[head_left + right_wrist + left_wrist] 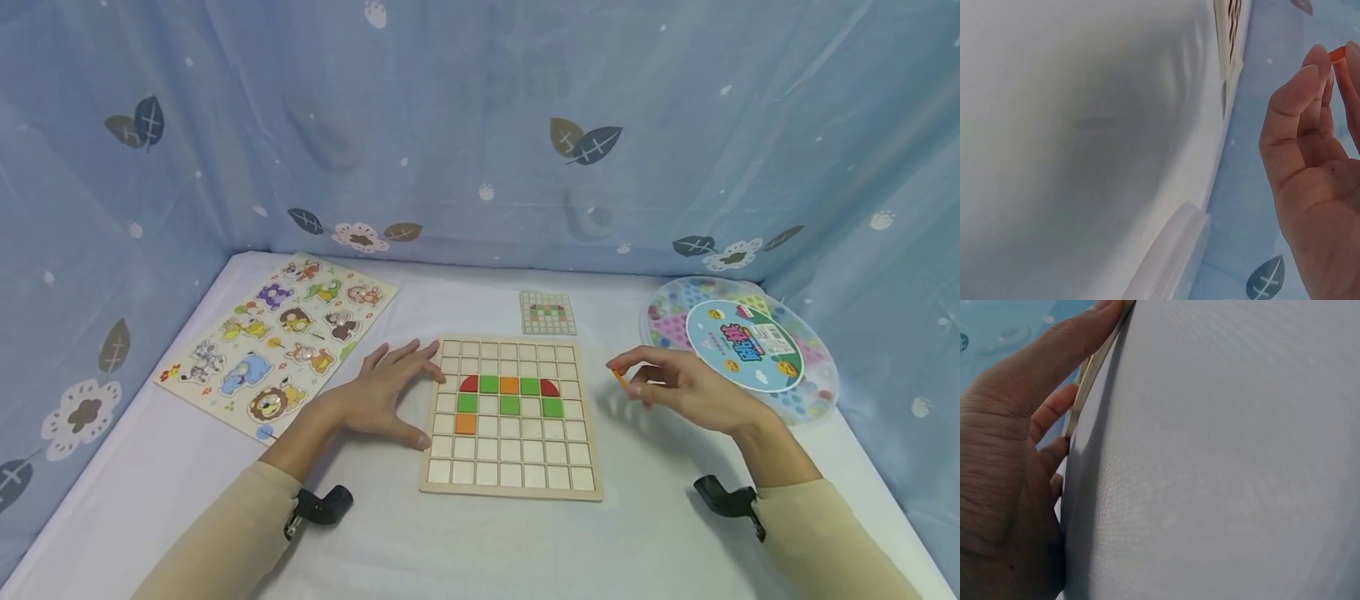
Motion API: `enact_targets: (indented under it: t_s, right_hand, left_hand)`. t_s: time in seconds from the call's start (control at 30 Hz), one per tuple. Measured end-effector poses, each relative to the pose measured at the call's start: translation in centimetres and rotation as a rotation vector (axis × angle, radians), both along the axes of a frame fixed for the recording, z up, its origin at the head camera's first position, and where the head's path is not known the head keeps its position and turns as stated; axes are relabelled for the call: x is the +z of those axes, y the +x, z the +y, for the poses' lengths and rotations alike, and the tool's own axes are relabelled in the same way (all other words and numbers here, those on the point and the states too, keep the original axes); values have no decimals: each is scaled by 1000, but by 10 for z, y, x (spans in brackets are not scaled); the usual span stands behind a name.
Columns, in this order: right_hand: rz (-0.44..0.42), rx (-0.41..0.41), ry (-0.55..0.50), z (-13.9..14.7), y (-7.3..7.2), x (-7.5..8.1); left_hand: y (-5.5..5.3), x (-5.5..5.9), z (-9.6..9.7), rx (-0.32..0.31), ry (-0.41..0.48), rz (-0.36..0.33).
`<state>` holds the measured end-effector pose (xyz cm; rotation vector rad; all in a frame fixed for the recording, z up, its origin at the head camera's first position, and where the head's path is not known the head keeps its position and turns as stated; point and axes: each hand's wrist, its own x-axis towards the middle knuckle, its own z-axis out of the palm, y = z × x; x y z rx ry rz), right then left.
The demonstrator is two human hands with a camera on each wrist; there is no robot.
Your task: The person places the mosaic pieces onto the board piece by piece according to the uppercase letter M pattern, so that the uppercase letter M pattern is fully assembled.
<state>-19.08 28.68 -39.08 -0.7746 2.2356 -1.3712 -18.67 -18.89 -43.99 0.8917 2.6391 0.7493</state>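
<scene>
A wooden grid board (pixel 487 473) lies on the white table, with red quarter-round, green and orange square tiles in several of its cells. My left hand (pixel 386 392) rests at the board's left edge, fingers spread, thumb and fingertips touching the rim. In the left wrist view, the thumb (pixel 1054 356) lies along that edge. To the right of the board and above the table, my right hand (pixel 686 385) pinches a small orange tile (pixel 620 379) between thumb and finger. The right wrist view shows the same orange tile (pixel 1337 54) edge-on at the fingertips.
Behind the board lies a small pattern card (pixel 548 313) printed with a coloured grid. An animal puzzle board (pixel 247 350) lies at the left. At the right is a round clear plastic box (pixel 817 358) holding coloured pieces. A blue patterned curtain (pixel 480 150) hangs around the table.
</scene>
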Motion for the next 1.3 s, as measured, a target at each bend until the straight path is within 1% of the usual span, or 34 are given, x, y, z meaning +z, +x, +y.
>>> enact_targets:
  t_s: [0.17,0.4,0.57,0.8,0.9,1.1,1.3]
  right_hand:
    - [36,35,-15,-11,-1,0]
    - [49,49,-2,-23,-2,0]
    - [72,78,-4,-31,-2,1]
    - [94,91,-12,-44,-3,-2]
    - [95,116,-18,-50,-3,-5]
    - [111,168,22,-61,-1,-10]
    - [114,176,67,-68,0,-13]
  left_hand:
    - [-1,0,0,0,3,-4]
    - [0,-1,0,1,8,-5]
    - [0,-1,2,1,15,-7]
    - [0,-1,0,1,-3,-8]
    - [0,-3,-1,4,-9,-4]
    - [0,-5,-1,8,-16,-4]
    - [0,-3,-1,6,-12,-1]
